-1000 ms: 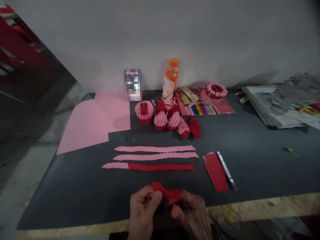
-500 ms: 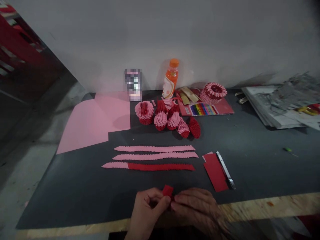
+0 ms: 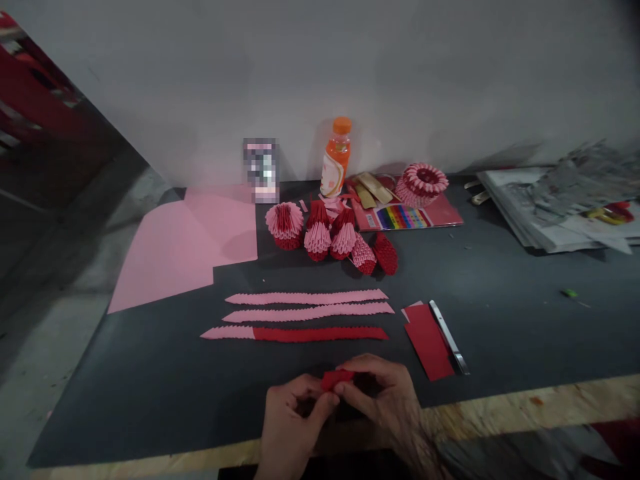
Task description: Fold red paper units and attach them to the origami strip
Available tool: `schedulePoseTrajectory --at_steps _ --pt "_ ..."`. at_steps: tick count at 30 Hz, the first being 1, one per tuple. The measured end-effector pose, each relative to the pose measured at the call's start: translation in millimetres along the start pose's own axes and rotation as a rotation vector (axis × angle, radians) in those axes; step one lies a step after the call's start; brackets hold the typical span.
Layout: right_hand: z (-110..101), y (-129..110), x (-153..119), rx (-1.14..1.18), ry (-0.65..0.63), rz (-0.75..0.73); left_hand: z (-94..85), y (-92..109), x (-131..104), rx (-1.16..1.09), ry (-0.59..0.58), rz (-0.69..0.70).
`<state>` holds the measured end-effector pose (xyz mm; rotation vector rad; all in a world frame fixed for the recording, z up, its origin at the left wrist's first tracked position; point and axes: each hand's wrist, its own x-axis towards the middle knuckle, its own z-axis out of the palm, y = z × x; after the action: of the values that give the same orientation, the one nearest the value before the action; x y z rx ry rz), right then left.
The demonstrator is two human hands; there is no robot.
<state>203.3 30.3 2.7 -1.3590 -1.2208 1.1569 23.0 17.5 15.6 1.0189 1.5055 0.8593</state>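
A small piece of red paper is held between both hands near the table's front edge. My left hand pinches its left end between thumb and fingers. From the right, my right hand grips it too, index finger along the top and thumb below. Beyond the hands lie two pink zigzag strips, the upper one and the lower one, and a pink-and-red strip. A stack of red paper pieces rests to the right, with a closed metal-coloured knife or cutter along its edge.
Large pink sheets cover the left of the dark table. Folded paper pieces, an orange drink bottle, a coloured pack and a round paper ring stand at the back. Papers lie right.
My right hand has turned from lying flat-fingered beside the red paper to pinching it with the index finger over the top. The red paper now lies more level. The view has shifted slightly.
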Motion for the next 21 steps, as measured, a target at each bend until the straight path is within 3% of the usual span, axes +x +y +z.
schedulePoseTrajectory --at_steps 6,14,21 --pt "-1.4 -1.1 -1.2 -0.005 0.000 -0.022 1.4 6.0 -0.5 0.000 0.000 0.047" --pt "8.0 -5.2 -6.9 -0.014 0.170 0.005 3.2 3.9 -1.9 0.103 0.031 0.129" --pt "9.2 -14.3 -7.7 -0.110 0.070 -0.231 12.5 0.1 -11.8 0.135 0.249 0.231"
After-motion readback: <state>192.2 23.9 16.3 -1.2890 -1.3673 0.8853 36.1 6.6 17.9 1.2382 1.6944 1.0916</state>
